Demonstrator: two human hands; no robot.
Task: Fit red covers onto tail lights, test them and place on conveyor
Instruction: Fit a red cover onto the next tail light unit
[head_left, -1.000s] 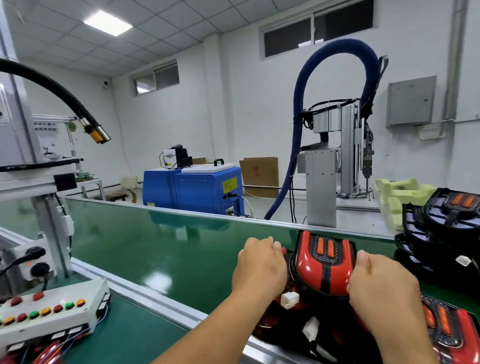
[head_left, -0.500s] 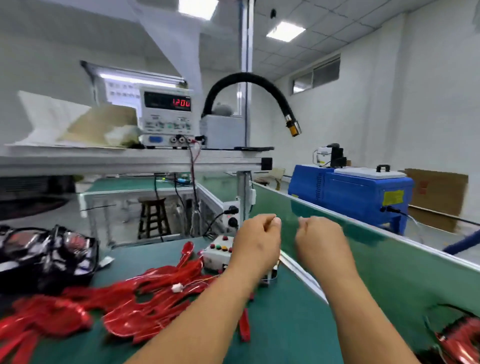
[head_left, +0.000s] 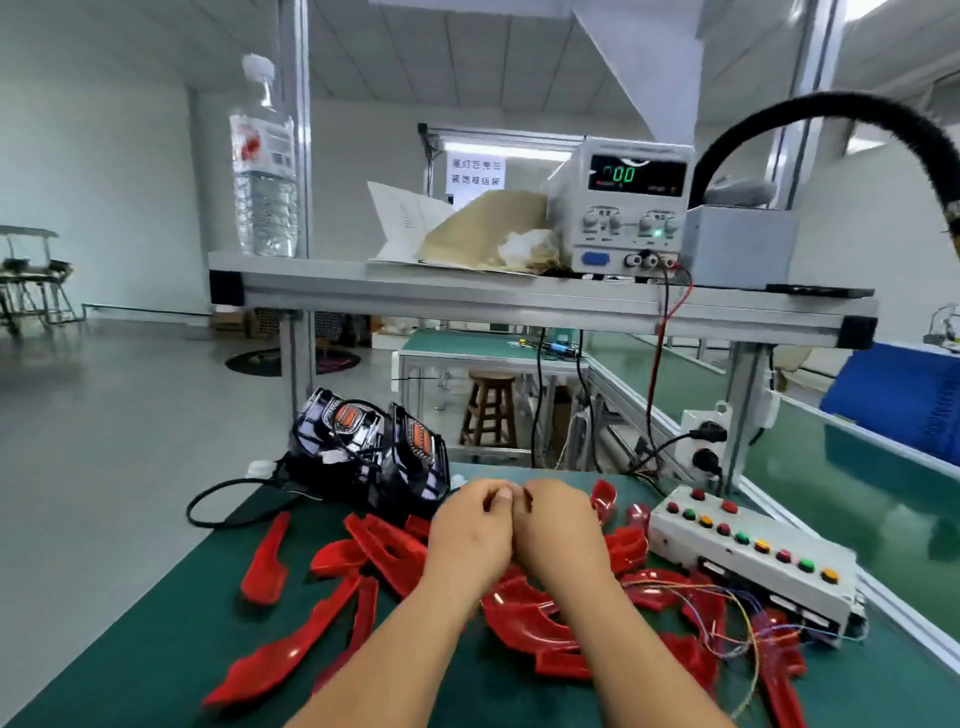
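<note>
Hovering over the middle of the green table (head_left: 197, 623), the left hand (head_left: 470, 538) and right hand (head_left: 558, 532) are pressed side by side, knuckles touching. Both have their fingers curled inward, and nothing shows in either grasp. Loose red covers (head_left: 395, 551) lie scattered flat on the table beneath and around the hands, spreading from 9 o'clock through 6 o'clock to 4 o'clock. A cluster of black tail lights (head_left: 363, 457) with orange inserts stands on edge at 11 o'clock from the hands, at the table's far edge, still without red covers. At 3 o'clock a white button box (head_left: 753, 561) with red, green and yellow buttons lies on the table, and thin coloured wires (head_left: 727, 605) trail from it over the nearest covers. The green conveyor (head_left: 810, 483) runs beyond the box at 2 o'clock. On the shelf (head_left: 519, 299) above the table, a power supply (head_left: 623, 202) sits at 1 o'clock; its blurred green display seems to read zeros. A clear water bottle (head_left: 265, 161) stands upright on the shelf at 11 o'clock.
</note>
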